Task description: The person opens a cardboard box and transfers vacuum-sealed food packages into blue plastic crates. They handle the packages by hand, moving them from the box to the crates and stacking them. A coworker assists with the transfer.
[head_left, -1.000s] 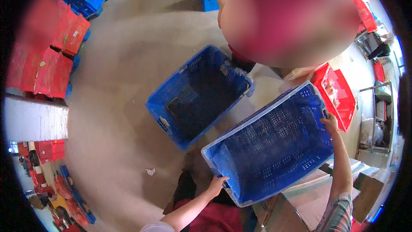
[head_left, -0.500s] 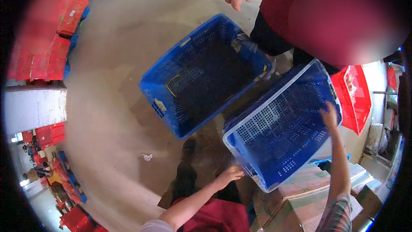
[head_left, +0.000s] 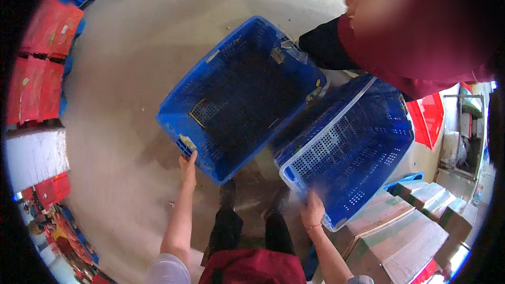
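Observation:
Two large blue plastic crates lie side by side before me. The left crate [head_left: 173, 121] stands open side up, with worn labels stuck to its walls and a dark inside. My left hand [head_left: 188, 171] grips the handle slot at its near end. The right crate [head_left: 363, 165], rimmed in white, is tilted, its perforated inside facing me. My right hand [head_left: 313, 210] is closed on the near end of its rim; the fingertips are partly blurred.
Another person [head_left: 336, 47] in a dark red top bends over the crates' far end. Cardboard boxes [head_left: 397, 236] are stacked at the near right, with a red crate [head_left: 425, 118] beyond. Red crates [head_left: 39, 87] and a white block [head_left: 37, 155] line the left.
My left hand has gone from the right crate to the left crate's handle. My right hand has moved from the right crate's far side to its near end. The other person leans lower.

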Tool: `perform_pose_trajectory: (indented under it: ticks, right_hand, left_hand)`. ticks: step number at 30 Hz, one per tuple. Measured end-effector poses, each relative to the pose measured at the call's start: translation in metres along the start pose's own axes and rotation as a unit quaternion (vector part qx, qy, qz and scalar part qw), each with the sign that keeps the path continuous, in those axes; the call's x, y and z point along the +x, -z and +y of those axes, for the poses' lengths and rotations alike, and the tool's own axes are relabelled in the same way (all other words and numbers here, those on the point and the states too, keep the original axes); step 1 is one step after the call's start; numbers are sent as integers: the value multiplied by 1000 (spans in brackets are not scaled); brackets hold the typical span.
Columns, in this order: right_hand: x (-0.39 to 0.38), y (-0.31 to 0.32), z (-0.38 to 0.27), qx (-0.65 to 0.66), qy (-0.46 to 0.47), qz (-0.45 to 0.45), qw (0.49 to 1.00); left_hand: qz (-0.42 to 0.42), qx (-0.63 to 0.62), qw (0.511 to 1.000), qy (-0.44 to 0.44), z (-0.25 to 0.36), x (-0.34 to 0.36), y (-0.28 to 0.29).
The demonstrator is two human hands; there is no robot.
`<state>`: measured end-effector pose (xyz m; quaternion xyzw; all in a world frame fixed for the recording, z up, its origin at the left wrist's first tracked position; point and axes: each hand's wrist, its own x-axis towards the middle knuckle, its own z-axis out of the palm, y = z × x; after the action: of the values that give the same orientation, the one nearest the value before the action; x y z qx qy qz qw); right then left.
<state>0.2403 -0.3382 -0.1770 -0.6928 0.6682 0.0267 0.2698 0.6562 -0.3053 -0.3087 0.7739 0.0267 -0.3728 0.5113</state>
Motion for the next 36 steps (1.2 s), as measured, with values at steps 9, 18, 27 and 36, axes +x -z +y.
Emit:
perform_pose_trajectory:
  ticks: [9,18,27,36]
  right_hand:
    - [-59,8,-18,0,47,-54,997]
    - [-51,88,-67,152,19,38,987]
    - [-27,97,-178,327,-6,-10,945]
    - [-23,85,-317,403,69,91,908]
  left_hand:
    - [-56,-27,989,135,44,25,-35]
    - [-133,-14,986,-100,370,-55,-102]
    - [-207,157,946,-193,536,-198,16]
    - [-214,191,910,-299,693,-395,157]
